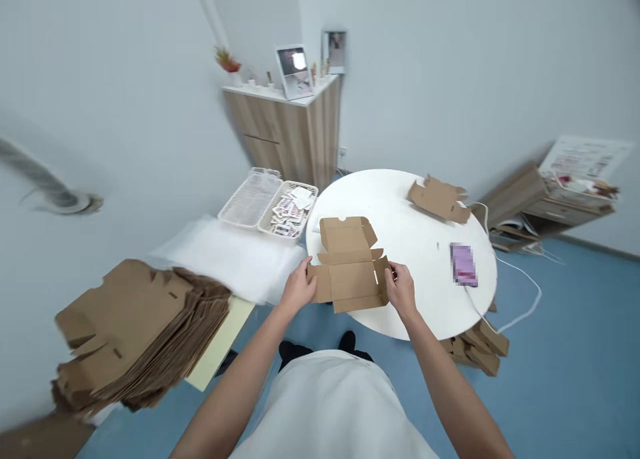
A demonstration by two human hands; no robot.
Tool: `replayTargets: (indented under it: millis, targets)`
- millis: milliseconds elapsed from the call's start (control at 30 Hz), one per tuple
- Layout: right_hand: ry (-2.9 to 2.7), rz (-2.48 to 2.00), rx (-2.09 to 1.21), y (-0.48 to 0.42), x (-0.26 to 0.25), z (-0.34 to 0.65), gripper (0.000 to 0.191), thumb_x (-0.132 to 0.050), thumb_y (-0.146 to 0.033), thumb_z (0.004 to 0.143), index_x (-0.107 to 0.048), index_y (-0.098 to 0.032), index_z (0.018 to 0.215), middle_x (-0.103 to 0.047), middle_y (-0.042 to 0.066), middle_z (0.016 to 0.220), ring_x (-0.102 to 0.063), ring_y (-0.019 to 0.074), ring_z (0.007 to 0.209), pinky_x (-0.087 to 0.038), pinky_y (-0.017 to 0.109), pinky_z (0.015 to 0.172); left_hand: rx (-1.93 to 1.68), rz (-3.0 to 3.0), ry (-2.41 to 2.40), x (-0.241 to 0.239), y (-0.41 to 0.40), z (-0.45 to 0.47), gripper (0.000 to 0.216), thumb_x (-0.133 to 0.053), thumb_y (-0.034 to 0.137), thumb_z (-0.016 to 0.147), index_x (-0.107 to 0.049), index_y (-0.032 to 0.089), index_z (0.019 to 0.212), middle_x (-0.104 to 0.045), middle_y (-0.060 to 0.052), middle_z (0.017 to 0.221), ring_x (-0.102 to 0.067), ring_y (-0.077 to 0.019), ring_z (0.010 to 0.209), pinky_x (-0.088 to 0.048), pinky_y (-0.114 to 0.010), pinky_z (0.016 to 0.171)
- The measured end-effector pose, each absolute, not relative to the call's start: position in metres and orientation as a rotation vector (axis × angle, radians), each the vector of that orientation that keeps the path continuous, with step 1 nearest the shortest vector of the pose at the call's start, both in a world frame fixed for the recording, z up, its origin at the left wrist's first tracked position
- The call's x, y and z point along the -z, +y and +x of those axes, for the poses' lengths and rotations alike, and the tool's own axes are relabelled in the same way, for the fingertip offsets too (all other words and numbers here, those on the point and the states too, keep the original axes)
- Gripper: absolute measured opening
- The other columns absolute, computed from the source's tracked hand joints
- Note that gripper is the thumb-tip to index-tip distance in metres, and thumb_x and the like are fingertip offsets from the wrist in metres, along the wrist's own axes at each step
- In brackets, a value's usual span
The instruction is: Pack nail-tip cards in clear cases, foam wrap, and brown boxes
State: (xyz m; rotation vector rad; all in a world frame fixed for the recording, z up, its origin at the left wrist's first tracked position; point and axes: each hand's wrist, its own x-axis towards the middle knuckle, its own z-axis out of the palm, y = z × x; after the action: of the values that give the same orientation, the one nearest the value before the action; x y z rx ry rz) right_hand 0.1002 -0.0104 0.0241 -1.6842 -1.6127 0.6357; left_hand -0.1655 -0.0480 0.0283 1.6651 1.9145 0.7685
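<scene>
A flat, unfolded cardboard box blank [349, 266] lies on the near edge of the round white counter [410, 246], directly in front of the person. The left hand [299, 287] grips the blank's left side flap, fingers curled over the top of the flap with the thumb against its edge. The right hand [401, 289] pinches the right side flap, fingers closed on the cardboard where that flap tilts up slightly. The blank thus sits between the two hands, its lid panel stretching away from the person toward the middle of the counter and its front edge just over the counter's rim.

Farther back on the counter lies another folded cardboard piece [440, 199], well apart from the hands. A purple item [463, 264], blurred, rests to the right of the blank, with a white cable [520, 279] running off the counter's edge to the floor. To the left, a tall stack of flat cardboard blanks [140, 332] sits beside a white sheet [225, 256]. Two white trays [270, 206] stand beyond it, one holding small cards. More cardboard pieces [477, 349] lie on the blue floor under the counter's right side.
</scene>
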Motion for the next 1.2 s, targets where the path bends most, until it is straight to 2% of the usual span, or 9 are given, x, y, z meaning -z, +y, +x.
replayTargets:
  millis: [233, 467, 667, 733, 800, 867, 933, 1100, 1200]
  targets:
    - [-1.424, -1.939, -0.788, -0.026, 0.012, 0.173, 0.035, -0.037, -0.025, 0.074, -0.054, -0.018, 0.104, -0.058, 0.006, 0.096, -0.054, 0.0144, 0.068, -0.042, 0.029, 0.065, -0.51, 1.701, 1.727, -0.003, 0.001, -0.082, 0.064, -0.05, 0.019, 0.071, -0.025, 0.016, 0.13, -0.06, -0.008, 0.098, -0.058, -0.0156, 0.074, -0.043, -0.029, 0.072]
    - [-1.38, -2.112, -0.786, -0.03, 0.037, 0.182, 0.039, -0.04, -0.02, 0.071, -0.051, -0.018, 0.109, -0.057, 0.005, 0.096, -0.055, 0.0125, 0.067, -0.042, 0.027, 0.067, -0.383, 1.706, 1.671, 0.023, 0.025, -0.056, 0.062, -0.049, 0.021, 0.075, -0.022, 0.015, 0.13, -0.058, -0.012, 0.108, -0.059, -0.0175, 0.081, -0.043, -0.031, 0.075]
    - [-1.265, -2.222, -0.74, -0.029, 0.039, 0.181, 0.059, -0.042, -0.02, 0.069, -0.03, -0.019, 0.127, -0.053, 0.007, 0.104, -0.054, 0.0119, 0.067, -0.043, 0.027, 0.068, -0.477, 1.751, 1.611, 0.04, 0.035, -0.063, 0.065, -0.05, 0.034, 0.076, -0.021, 0.014, 0.13, -0.047, -0.015, 0.122, -0.058, -0.0176, 0.088, -0.044, -0.034, 0.08]
    - [-1.242, -2.24, -0.726, -0.031, 0.039, 0.18, 0.062, -0.042, -0.021, 0.069, -0.026, -0.019, 0.129, -0.052, 0.007, 0.106, -0.054, 0.0122, 0.068, -0.043, 0.028, 0.068, -0.502, 1.859, 1.58, 0.042, 0.031, -0.069, 0.07, -0.051, 0.041, 0.075, -0.019, 0.014, 0.131, -0.039, -0.016, 0.129, -0.052, -0.0208, 0.103, -0.041, -0.036, 0.086]
    - [-1.221, -2.248, -0.726, -0.034, 0.041, 0.178, 0.063, -0.042, -0.023, 0.069, -0.024, -0.019, 0.13, -0.051, 0.007, 0.107, -0.054, 0.0127, 0.07, -0.044, 0.028, 0.068, -0.475, 2.032, 1.553, 0.04, 0.021, -0.073, 0.075, -0.053, 0.046, 0.072, -0.022, 0.014, 0.131, -0.031, -0.017, 0.135, -0.035, -0.0262, 0.121, -0.032, -0.042, 0.095]
    - [-1.188, -2.256, -0.743, -0.038, 0.042, 0.175, 0.065, -0.043, -0.026, 0.07, -0.021, -0.019, 0.131, -0.051, 0.007, 0.108, -0.054, 0.0134, 0.072, -0.044, 0.028, 0.068, -0.386, 2.213, 1.512, 0.037, 0.009, -0.076, 0.079, -0.057, 0.051, 0.066, -0.027, 0.016, 0.13, -0.023, -0.016, 0.139, -0.017, -0.0315, 0.128, -0.02, -0.05, 0.1]
    - [-1.16, -2.264, -0.744, -0.041, 0.044, 0.173, 0.066, -0.044, -0.03, 0.071, -0.019, -0.018, 0.131, -0.049, 0.008, 0.11, -0.055, 0.0155, 0.077, -0.044, 0.029, 0.07, -0.251, 2.361, 1.402, 0.032, -0.002, -0.078, 0.08, -0.063, 0.053, 0.06, -0.034, 0.02, 0.127, -0.02, -0.014, 0.141, -0.009, -0.0346, 0.129, -0.011, -0.054, 0.1]
    - [-1.207, -2.257, -0.566, -0.031, 0.041, 0.174, 0.069, -0.05, -0.037, 0.069, -0.026, -0.015, 0.129, -0.045, 0.013, 0.117, -0.043, 0.0246, 0.108, -0.037, 0.038, 0.088, -0.031, 2.541, 1.228, 0.032, -0.009, -0.077, 0.064, -0.065, 0.043, 0.062, -0.044, 0.023, 0.12, -0.023, -0.01, 0.14, -0.007, -0.0334, 0.13, -0.008, -0.055, 0.1]
    - [-1.239, -2.273, -0.534, -0.012, 0.036, 0.183, 0.069, -0.052, -0.041, 0.068, -0.03, -0.015, 0.128, -0.045, 0.014, 0.119, -0.04, 0.0268, 0.112, -0.033, 0.042, 0.091, 0.014, 2.579, 1.21, 0.036, -0.005, -0.073, 0.055, -0.061, 0.036, 0.067, -0.046, 0.024, 0.118, -0.028, -0.009, 0.138, -0.01, -0.031, 0.13, -0.009, -0.054, 0.1]
